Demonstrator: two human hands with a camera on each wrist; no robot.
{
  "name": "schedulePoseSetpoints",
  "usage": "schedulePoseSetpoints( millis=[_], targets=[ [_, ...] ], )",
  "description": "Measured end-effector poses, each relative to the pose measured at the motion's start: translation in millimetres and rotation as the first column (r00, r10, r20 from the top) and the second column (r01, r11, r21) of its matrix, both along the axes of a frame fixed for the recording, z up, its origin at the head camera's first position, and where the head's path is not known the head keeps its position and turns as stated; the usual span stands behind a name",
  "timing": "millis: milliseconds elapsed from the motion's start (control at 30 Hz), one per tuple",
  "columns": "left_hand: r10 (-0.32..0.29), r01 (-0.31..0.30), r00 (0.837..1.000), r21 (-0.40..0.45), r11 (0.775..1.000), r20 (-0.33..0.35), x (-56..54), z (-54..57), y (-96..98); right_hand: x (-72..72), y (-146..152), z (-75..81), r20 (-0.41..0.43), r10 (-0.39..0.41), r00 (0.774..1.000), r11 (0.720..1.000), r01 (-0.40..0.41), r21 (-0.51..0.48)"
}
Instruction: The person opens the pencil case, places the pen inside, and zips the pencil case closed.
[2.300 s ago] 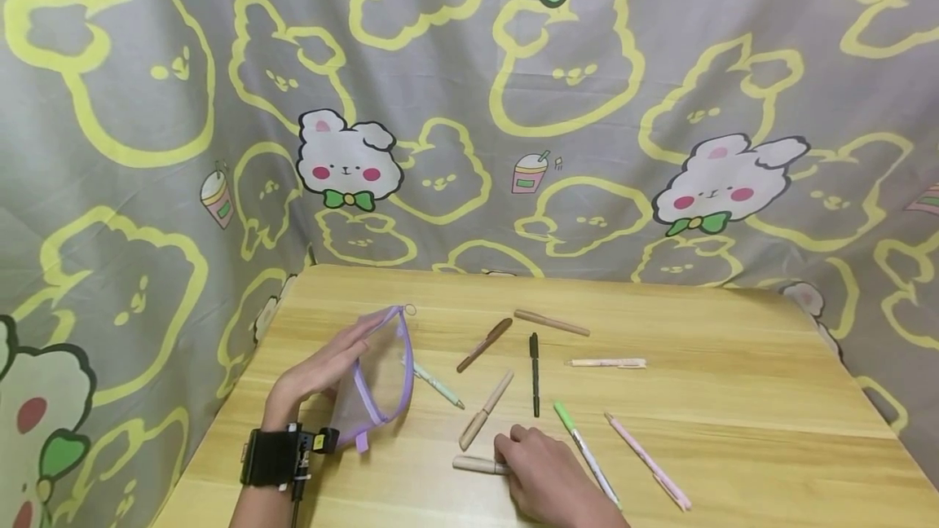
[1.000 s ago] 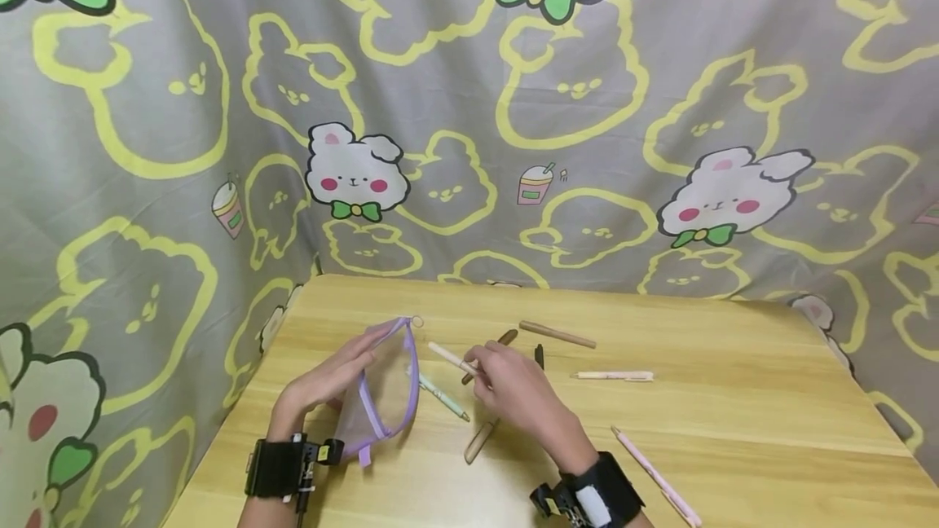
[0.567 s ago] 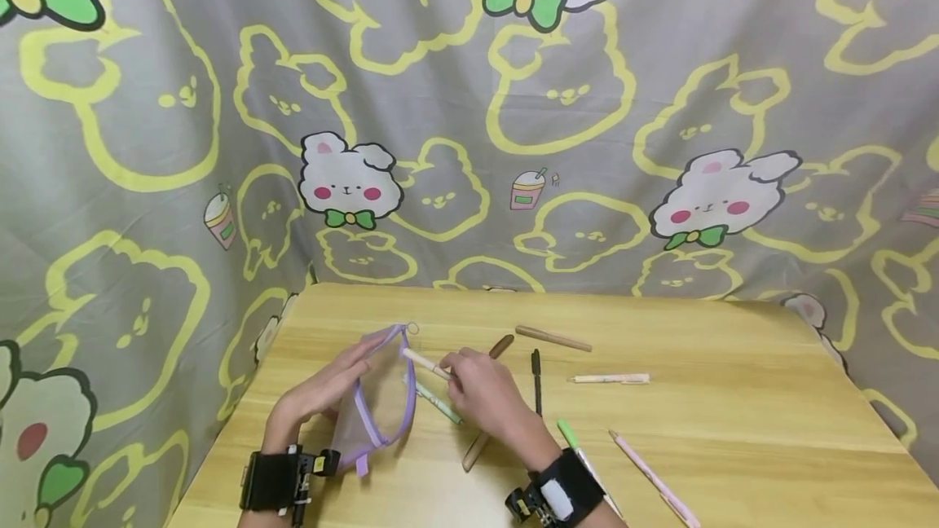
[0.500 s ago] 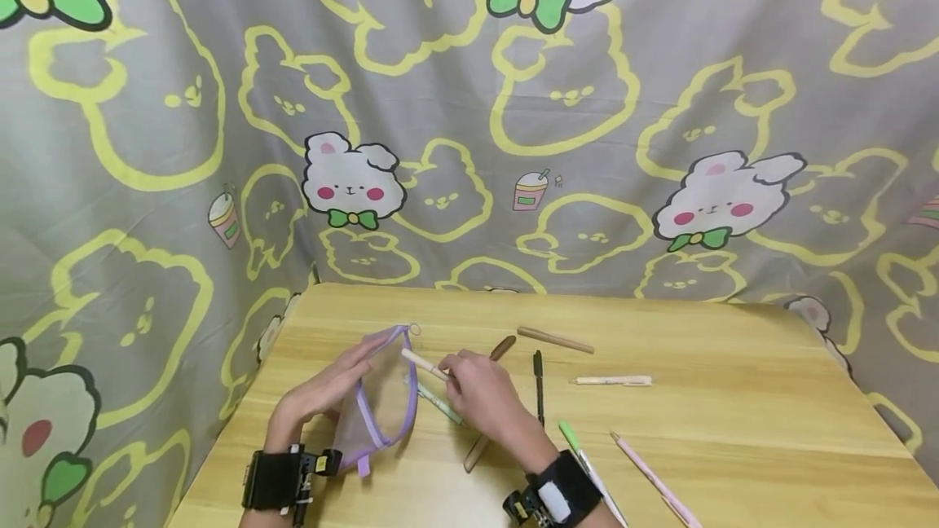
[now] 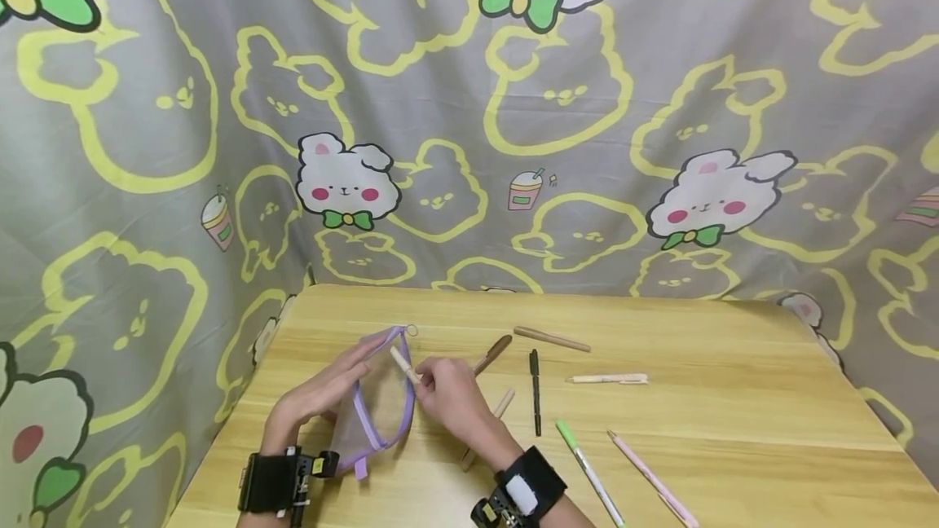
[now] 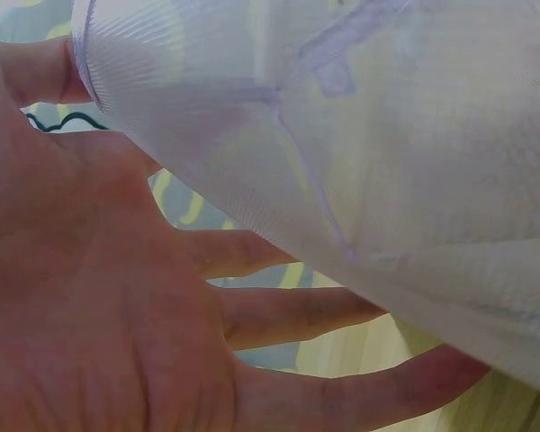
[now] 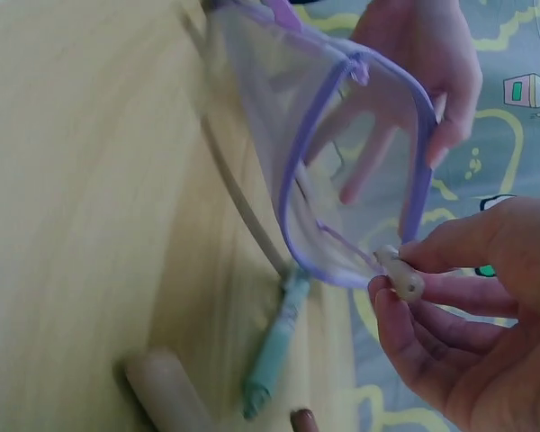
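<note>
My left hand [image 5: 333,381] supports a sheer pouch [image 5: 385,398] with purple trim, its mouth gaping toward the right. In the left wrist view, its straight, spread fingers [image 6: 288,315] lie against the mesh. My right hand [image 5: 451,398] pinches a beige pen [image 5: 402,363] between thumb and fingertips, the far end slanting up across the pouch's mouth. Seen from the right wrist, this pen [image 7: 403,275] points end-on at the camera, right at the purple rim. A mint-green pen [image 7: 274,346] rests on the table by the pouch's lower rim, mostly hidden by my right hand in the head view.
Several pens lie on the wooden table [image 5: 726,398]: brown [image 5: 495,353], tan [image 5: 552,339], black [image 5: 536,398], cream [image 5: 607,379], green-capped [image 5: 589,471] and pink [image 5: 651,477]. Another beige pen [image 5: 504,402] lies partly under my right forearm. A patterned curtain [image 5: 455,104] surrounds the table.
My right hand has picked up the beige pen from the table's front and carried it up and left to the pouch's mouth. The left hand keeps its place at the pouch.
</note>
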State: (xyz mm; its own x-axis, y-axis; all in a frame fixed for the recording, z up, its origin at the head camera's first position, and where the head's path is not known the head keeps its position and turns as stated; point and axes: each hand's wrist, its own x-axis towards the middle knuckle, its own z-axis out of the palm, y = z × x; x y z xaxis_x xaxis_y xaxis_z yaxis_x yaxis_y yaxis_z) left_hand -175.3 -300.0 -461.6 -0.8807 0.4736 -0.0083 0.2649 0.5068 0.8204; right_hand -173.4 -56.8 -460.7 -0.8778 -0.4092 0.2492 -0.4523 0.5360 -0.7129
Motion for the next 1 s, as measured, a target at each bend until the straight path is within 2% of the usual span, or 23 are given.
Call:
schedulePoseSetpoints(
  millis=[100, 200, 267, 400, 467, 600, 700, 833, 1000],
  targets=[
    [0.015, -0.015, 1.000, -0.009, 1.000, 0.014, 5.2, 7.7, 2.3, 1.4, -8, -2.1, 0.019, 0.006, 1.000, 1.000, -0.005, -0.018],
    [0.050, -0.048, 0.997, -0.025, 0.999, 0.050, 8.6, 11.3, 3.2, 2.4, -15, -3.5, 0.004, 0.001, 1.000, 1.000, 0.000, -0.019],
    [0.075, -0.072, 0.993, -0.041, 0.997, 0.089, 9.6, 11.2, 3.0, 2.7, -19, -4.5, 0.004, -0.010, 1.000, 0.999, 0.011, -0.033],
    [0.121, -0.113, 0.978, -0.060, 0.992, 0.170, 10.5, 9.2, 2.7, 2.8, -27, -5.5, 0.061, -0.025, 0.998, 0.995, 0.031, -0.095],
    [0.117, -0.109, 0.977, -0.054, 0.993, 0.177, 10.6, 8.5, 2.2, 3.4, -30, -5.5, 0.102, -0.019, 0.995, 0.993, 0.031, -0.118],
    [0.090, -0.085, 0.984, -0.043, 0.995, 0.153, 10.6, 8.1, 1.0, 5.2, -33, -4.2, 0.207, 0.036, 0.978, 0.985, 0.001, -0.173],
    [0.078, -0.073, 0.989, -0.049, 0.996, 0.124, 10.7, 8.9, 0.6, 6.4, -31, -1.8, 0.249, 0.077, 0.965, 0.980, -0.028, -0.197],
    [0.063, -0.060, 0.994, -0.037, 0.998, 0.094, 9.2, 9.8, 1.3, 3.6, -20, 1.6, 0.186, 0.082, 0.979, 0.985, -0.051, -0.166],
    [0.007, -0.007, 1.000, -0.010, 1.000, 0.021, 4.5, 9.3, 3.2, -5.0, 1, 3.6, 0.072, 0.015, 0.997, 0.996, -0.008, -0.092]
  ],
)
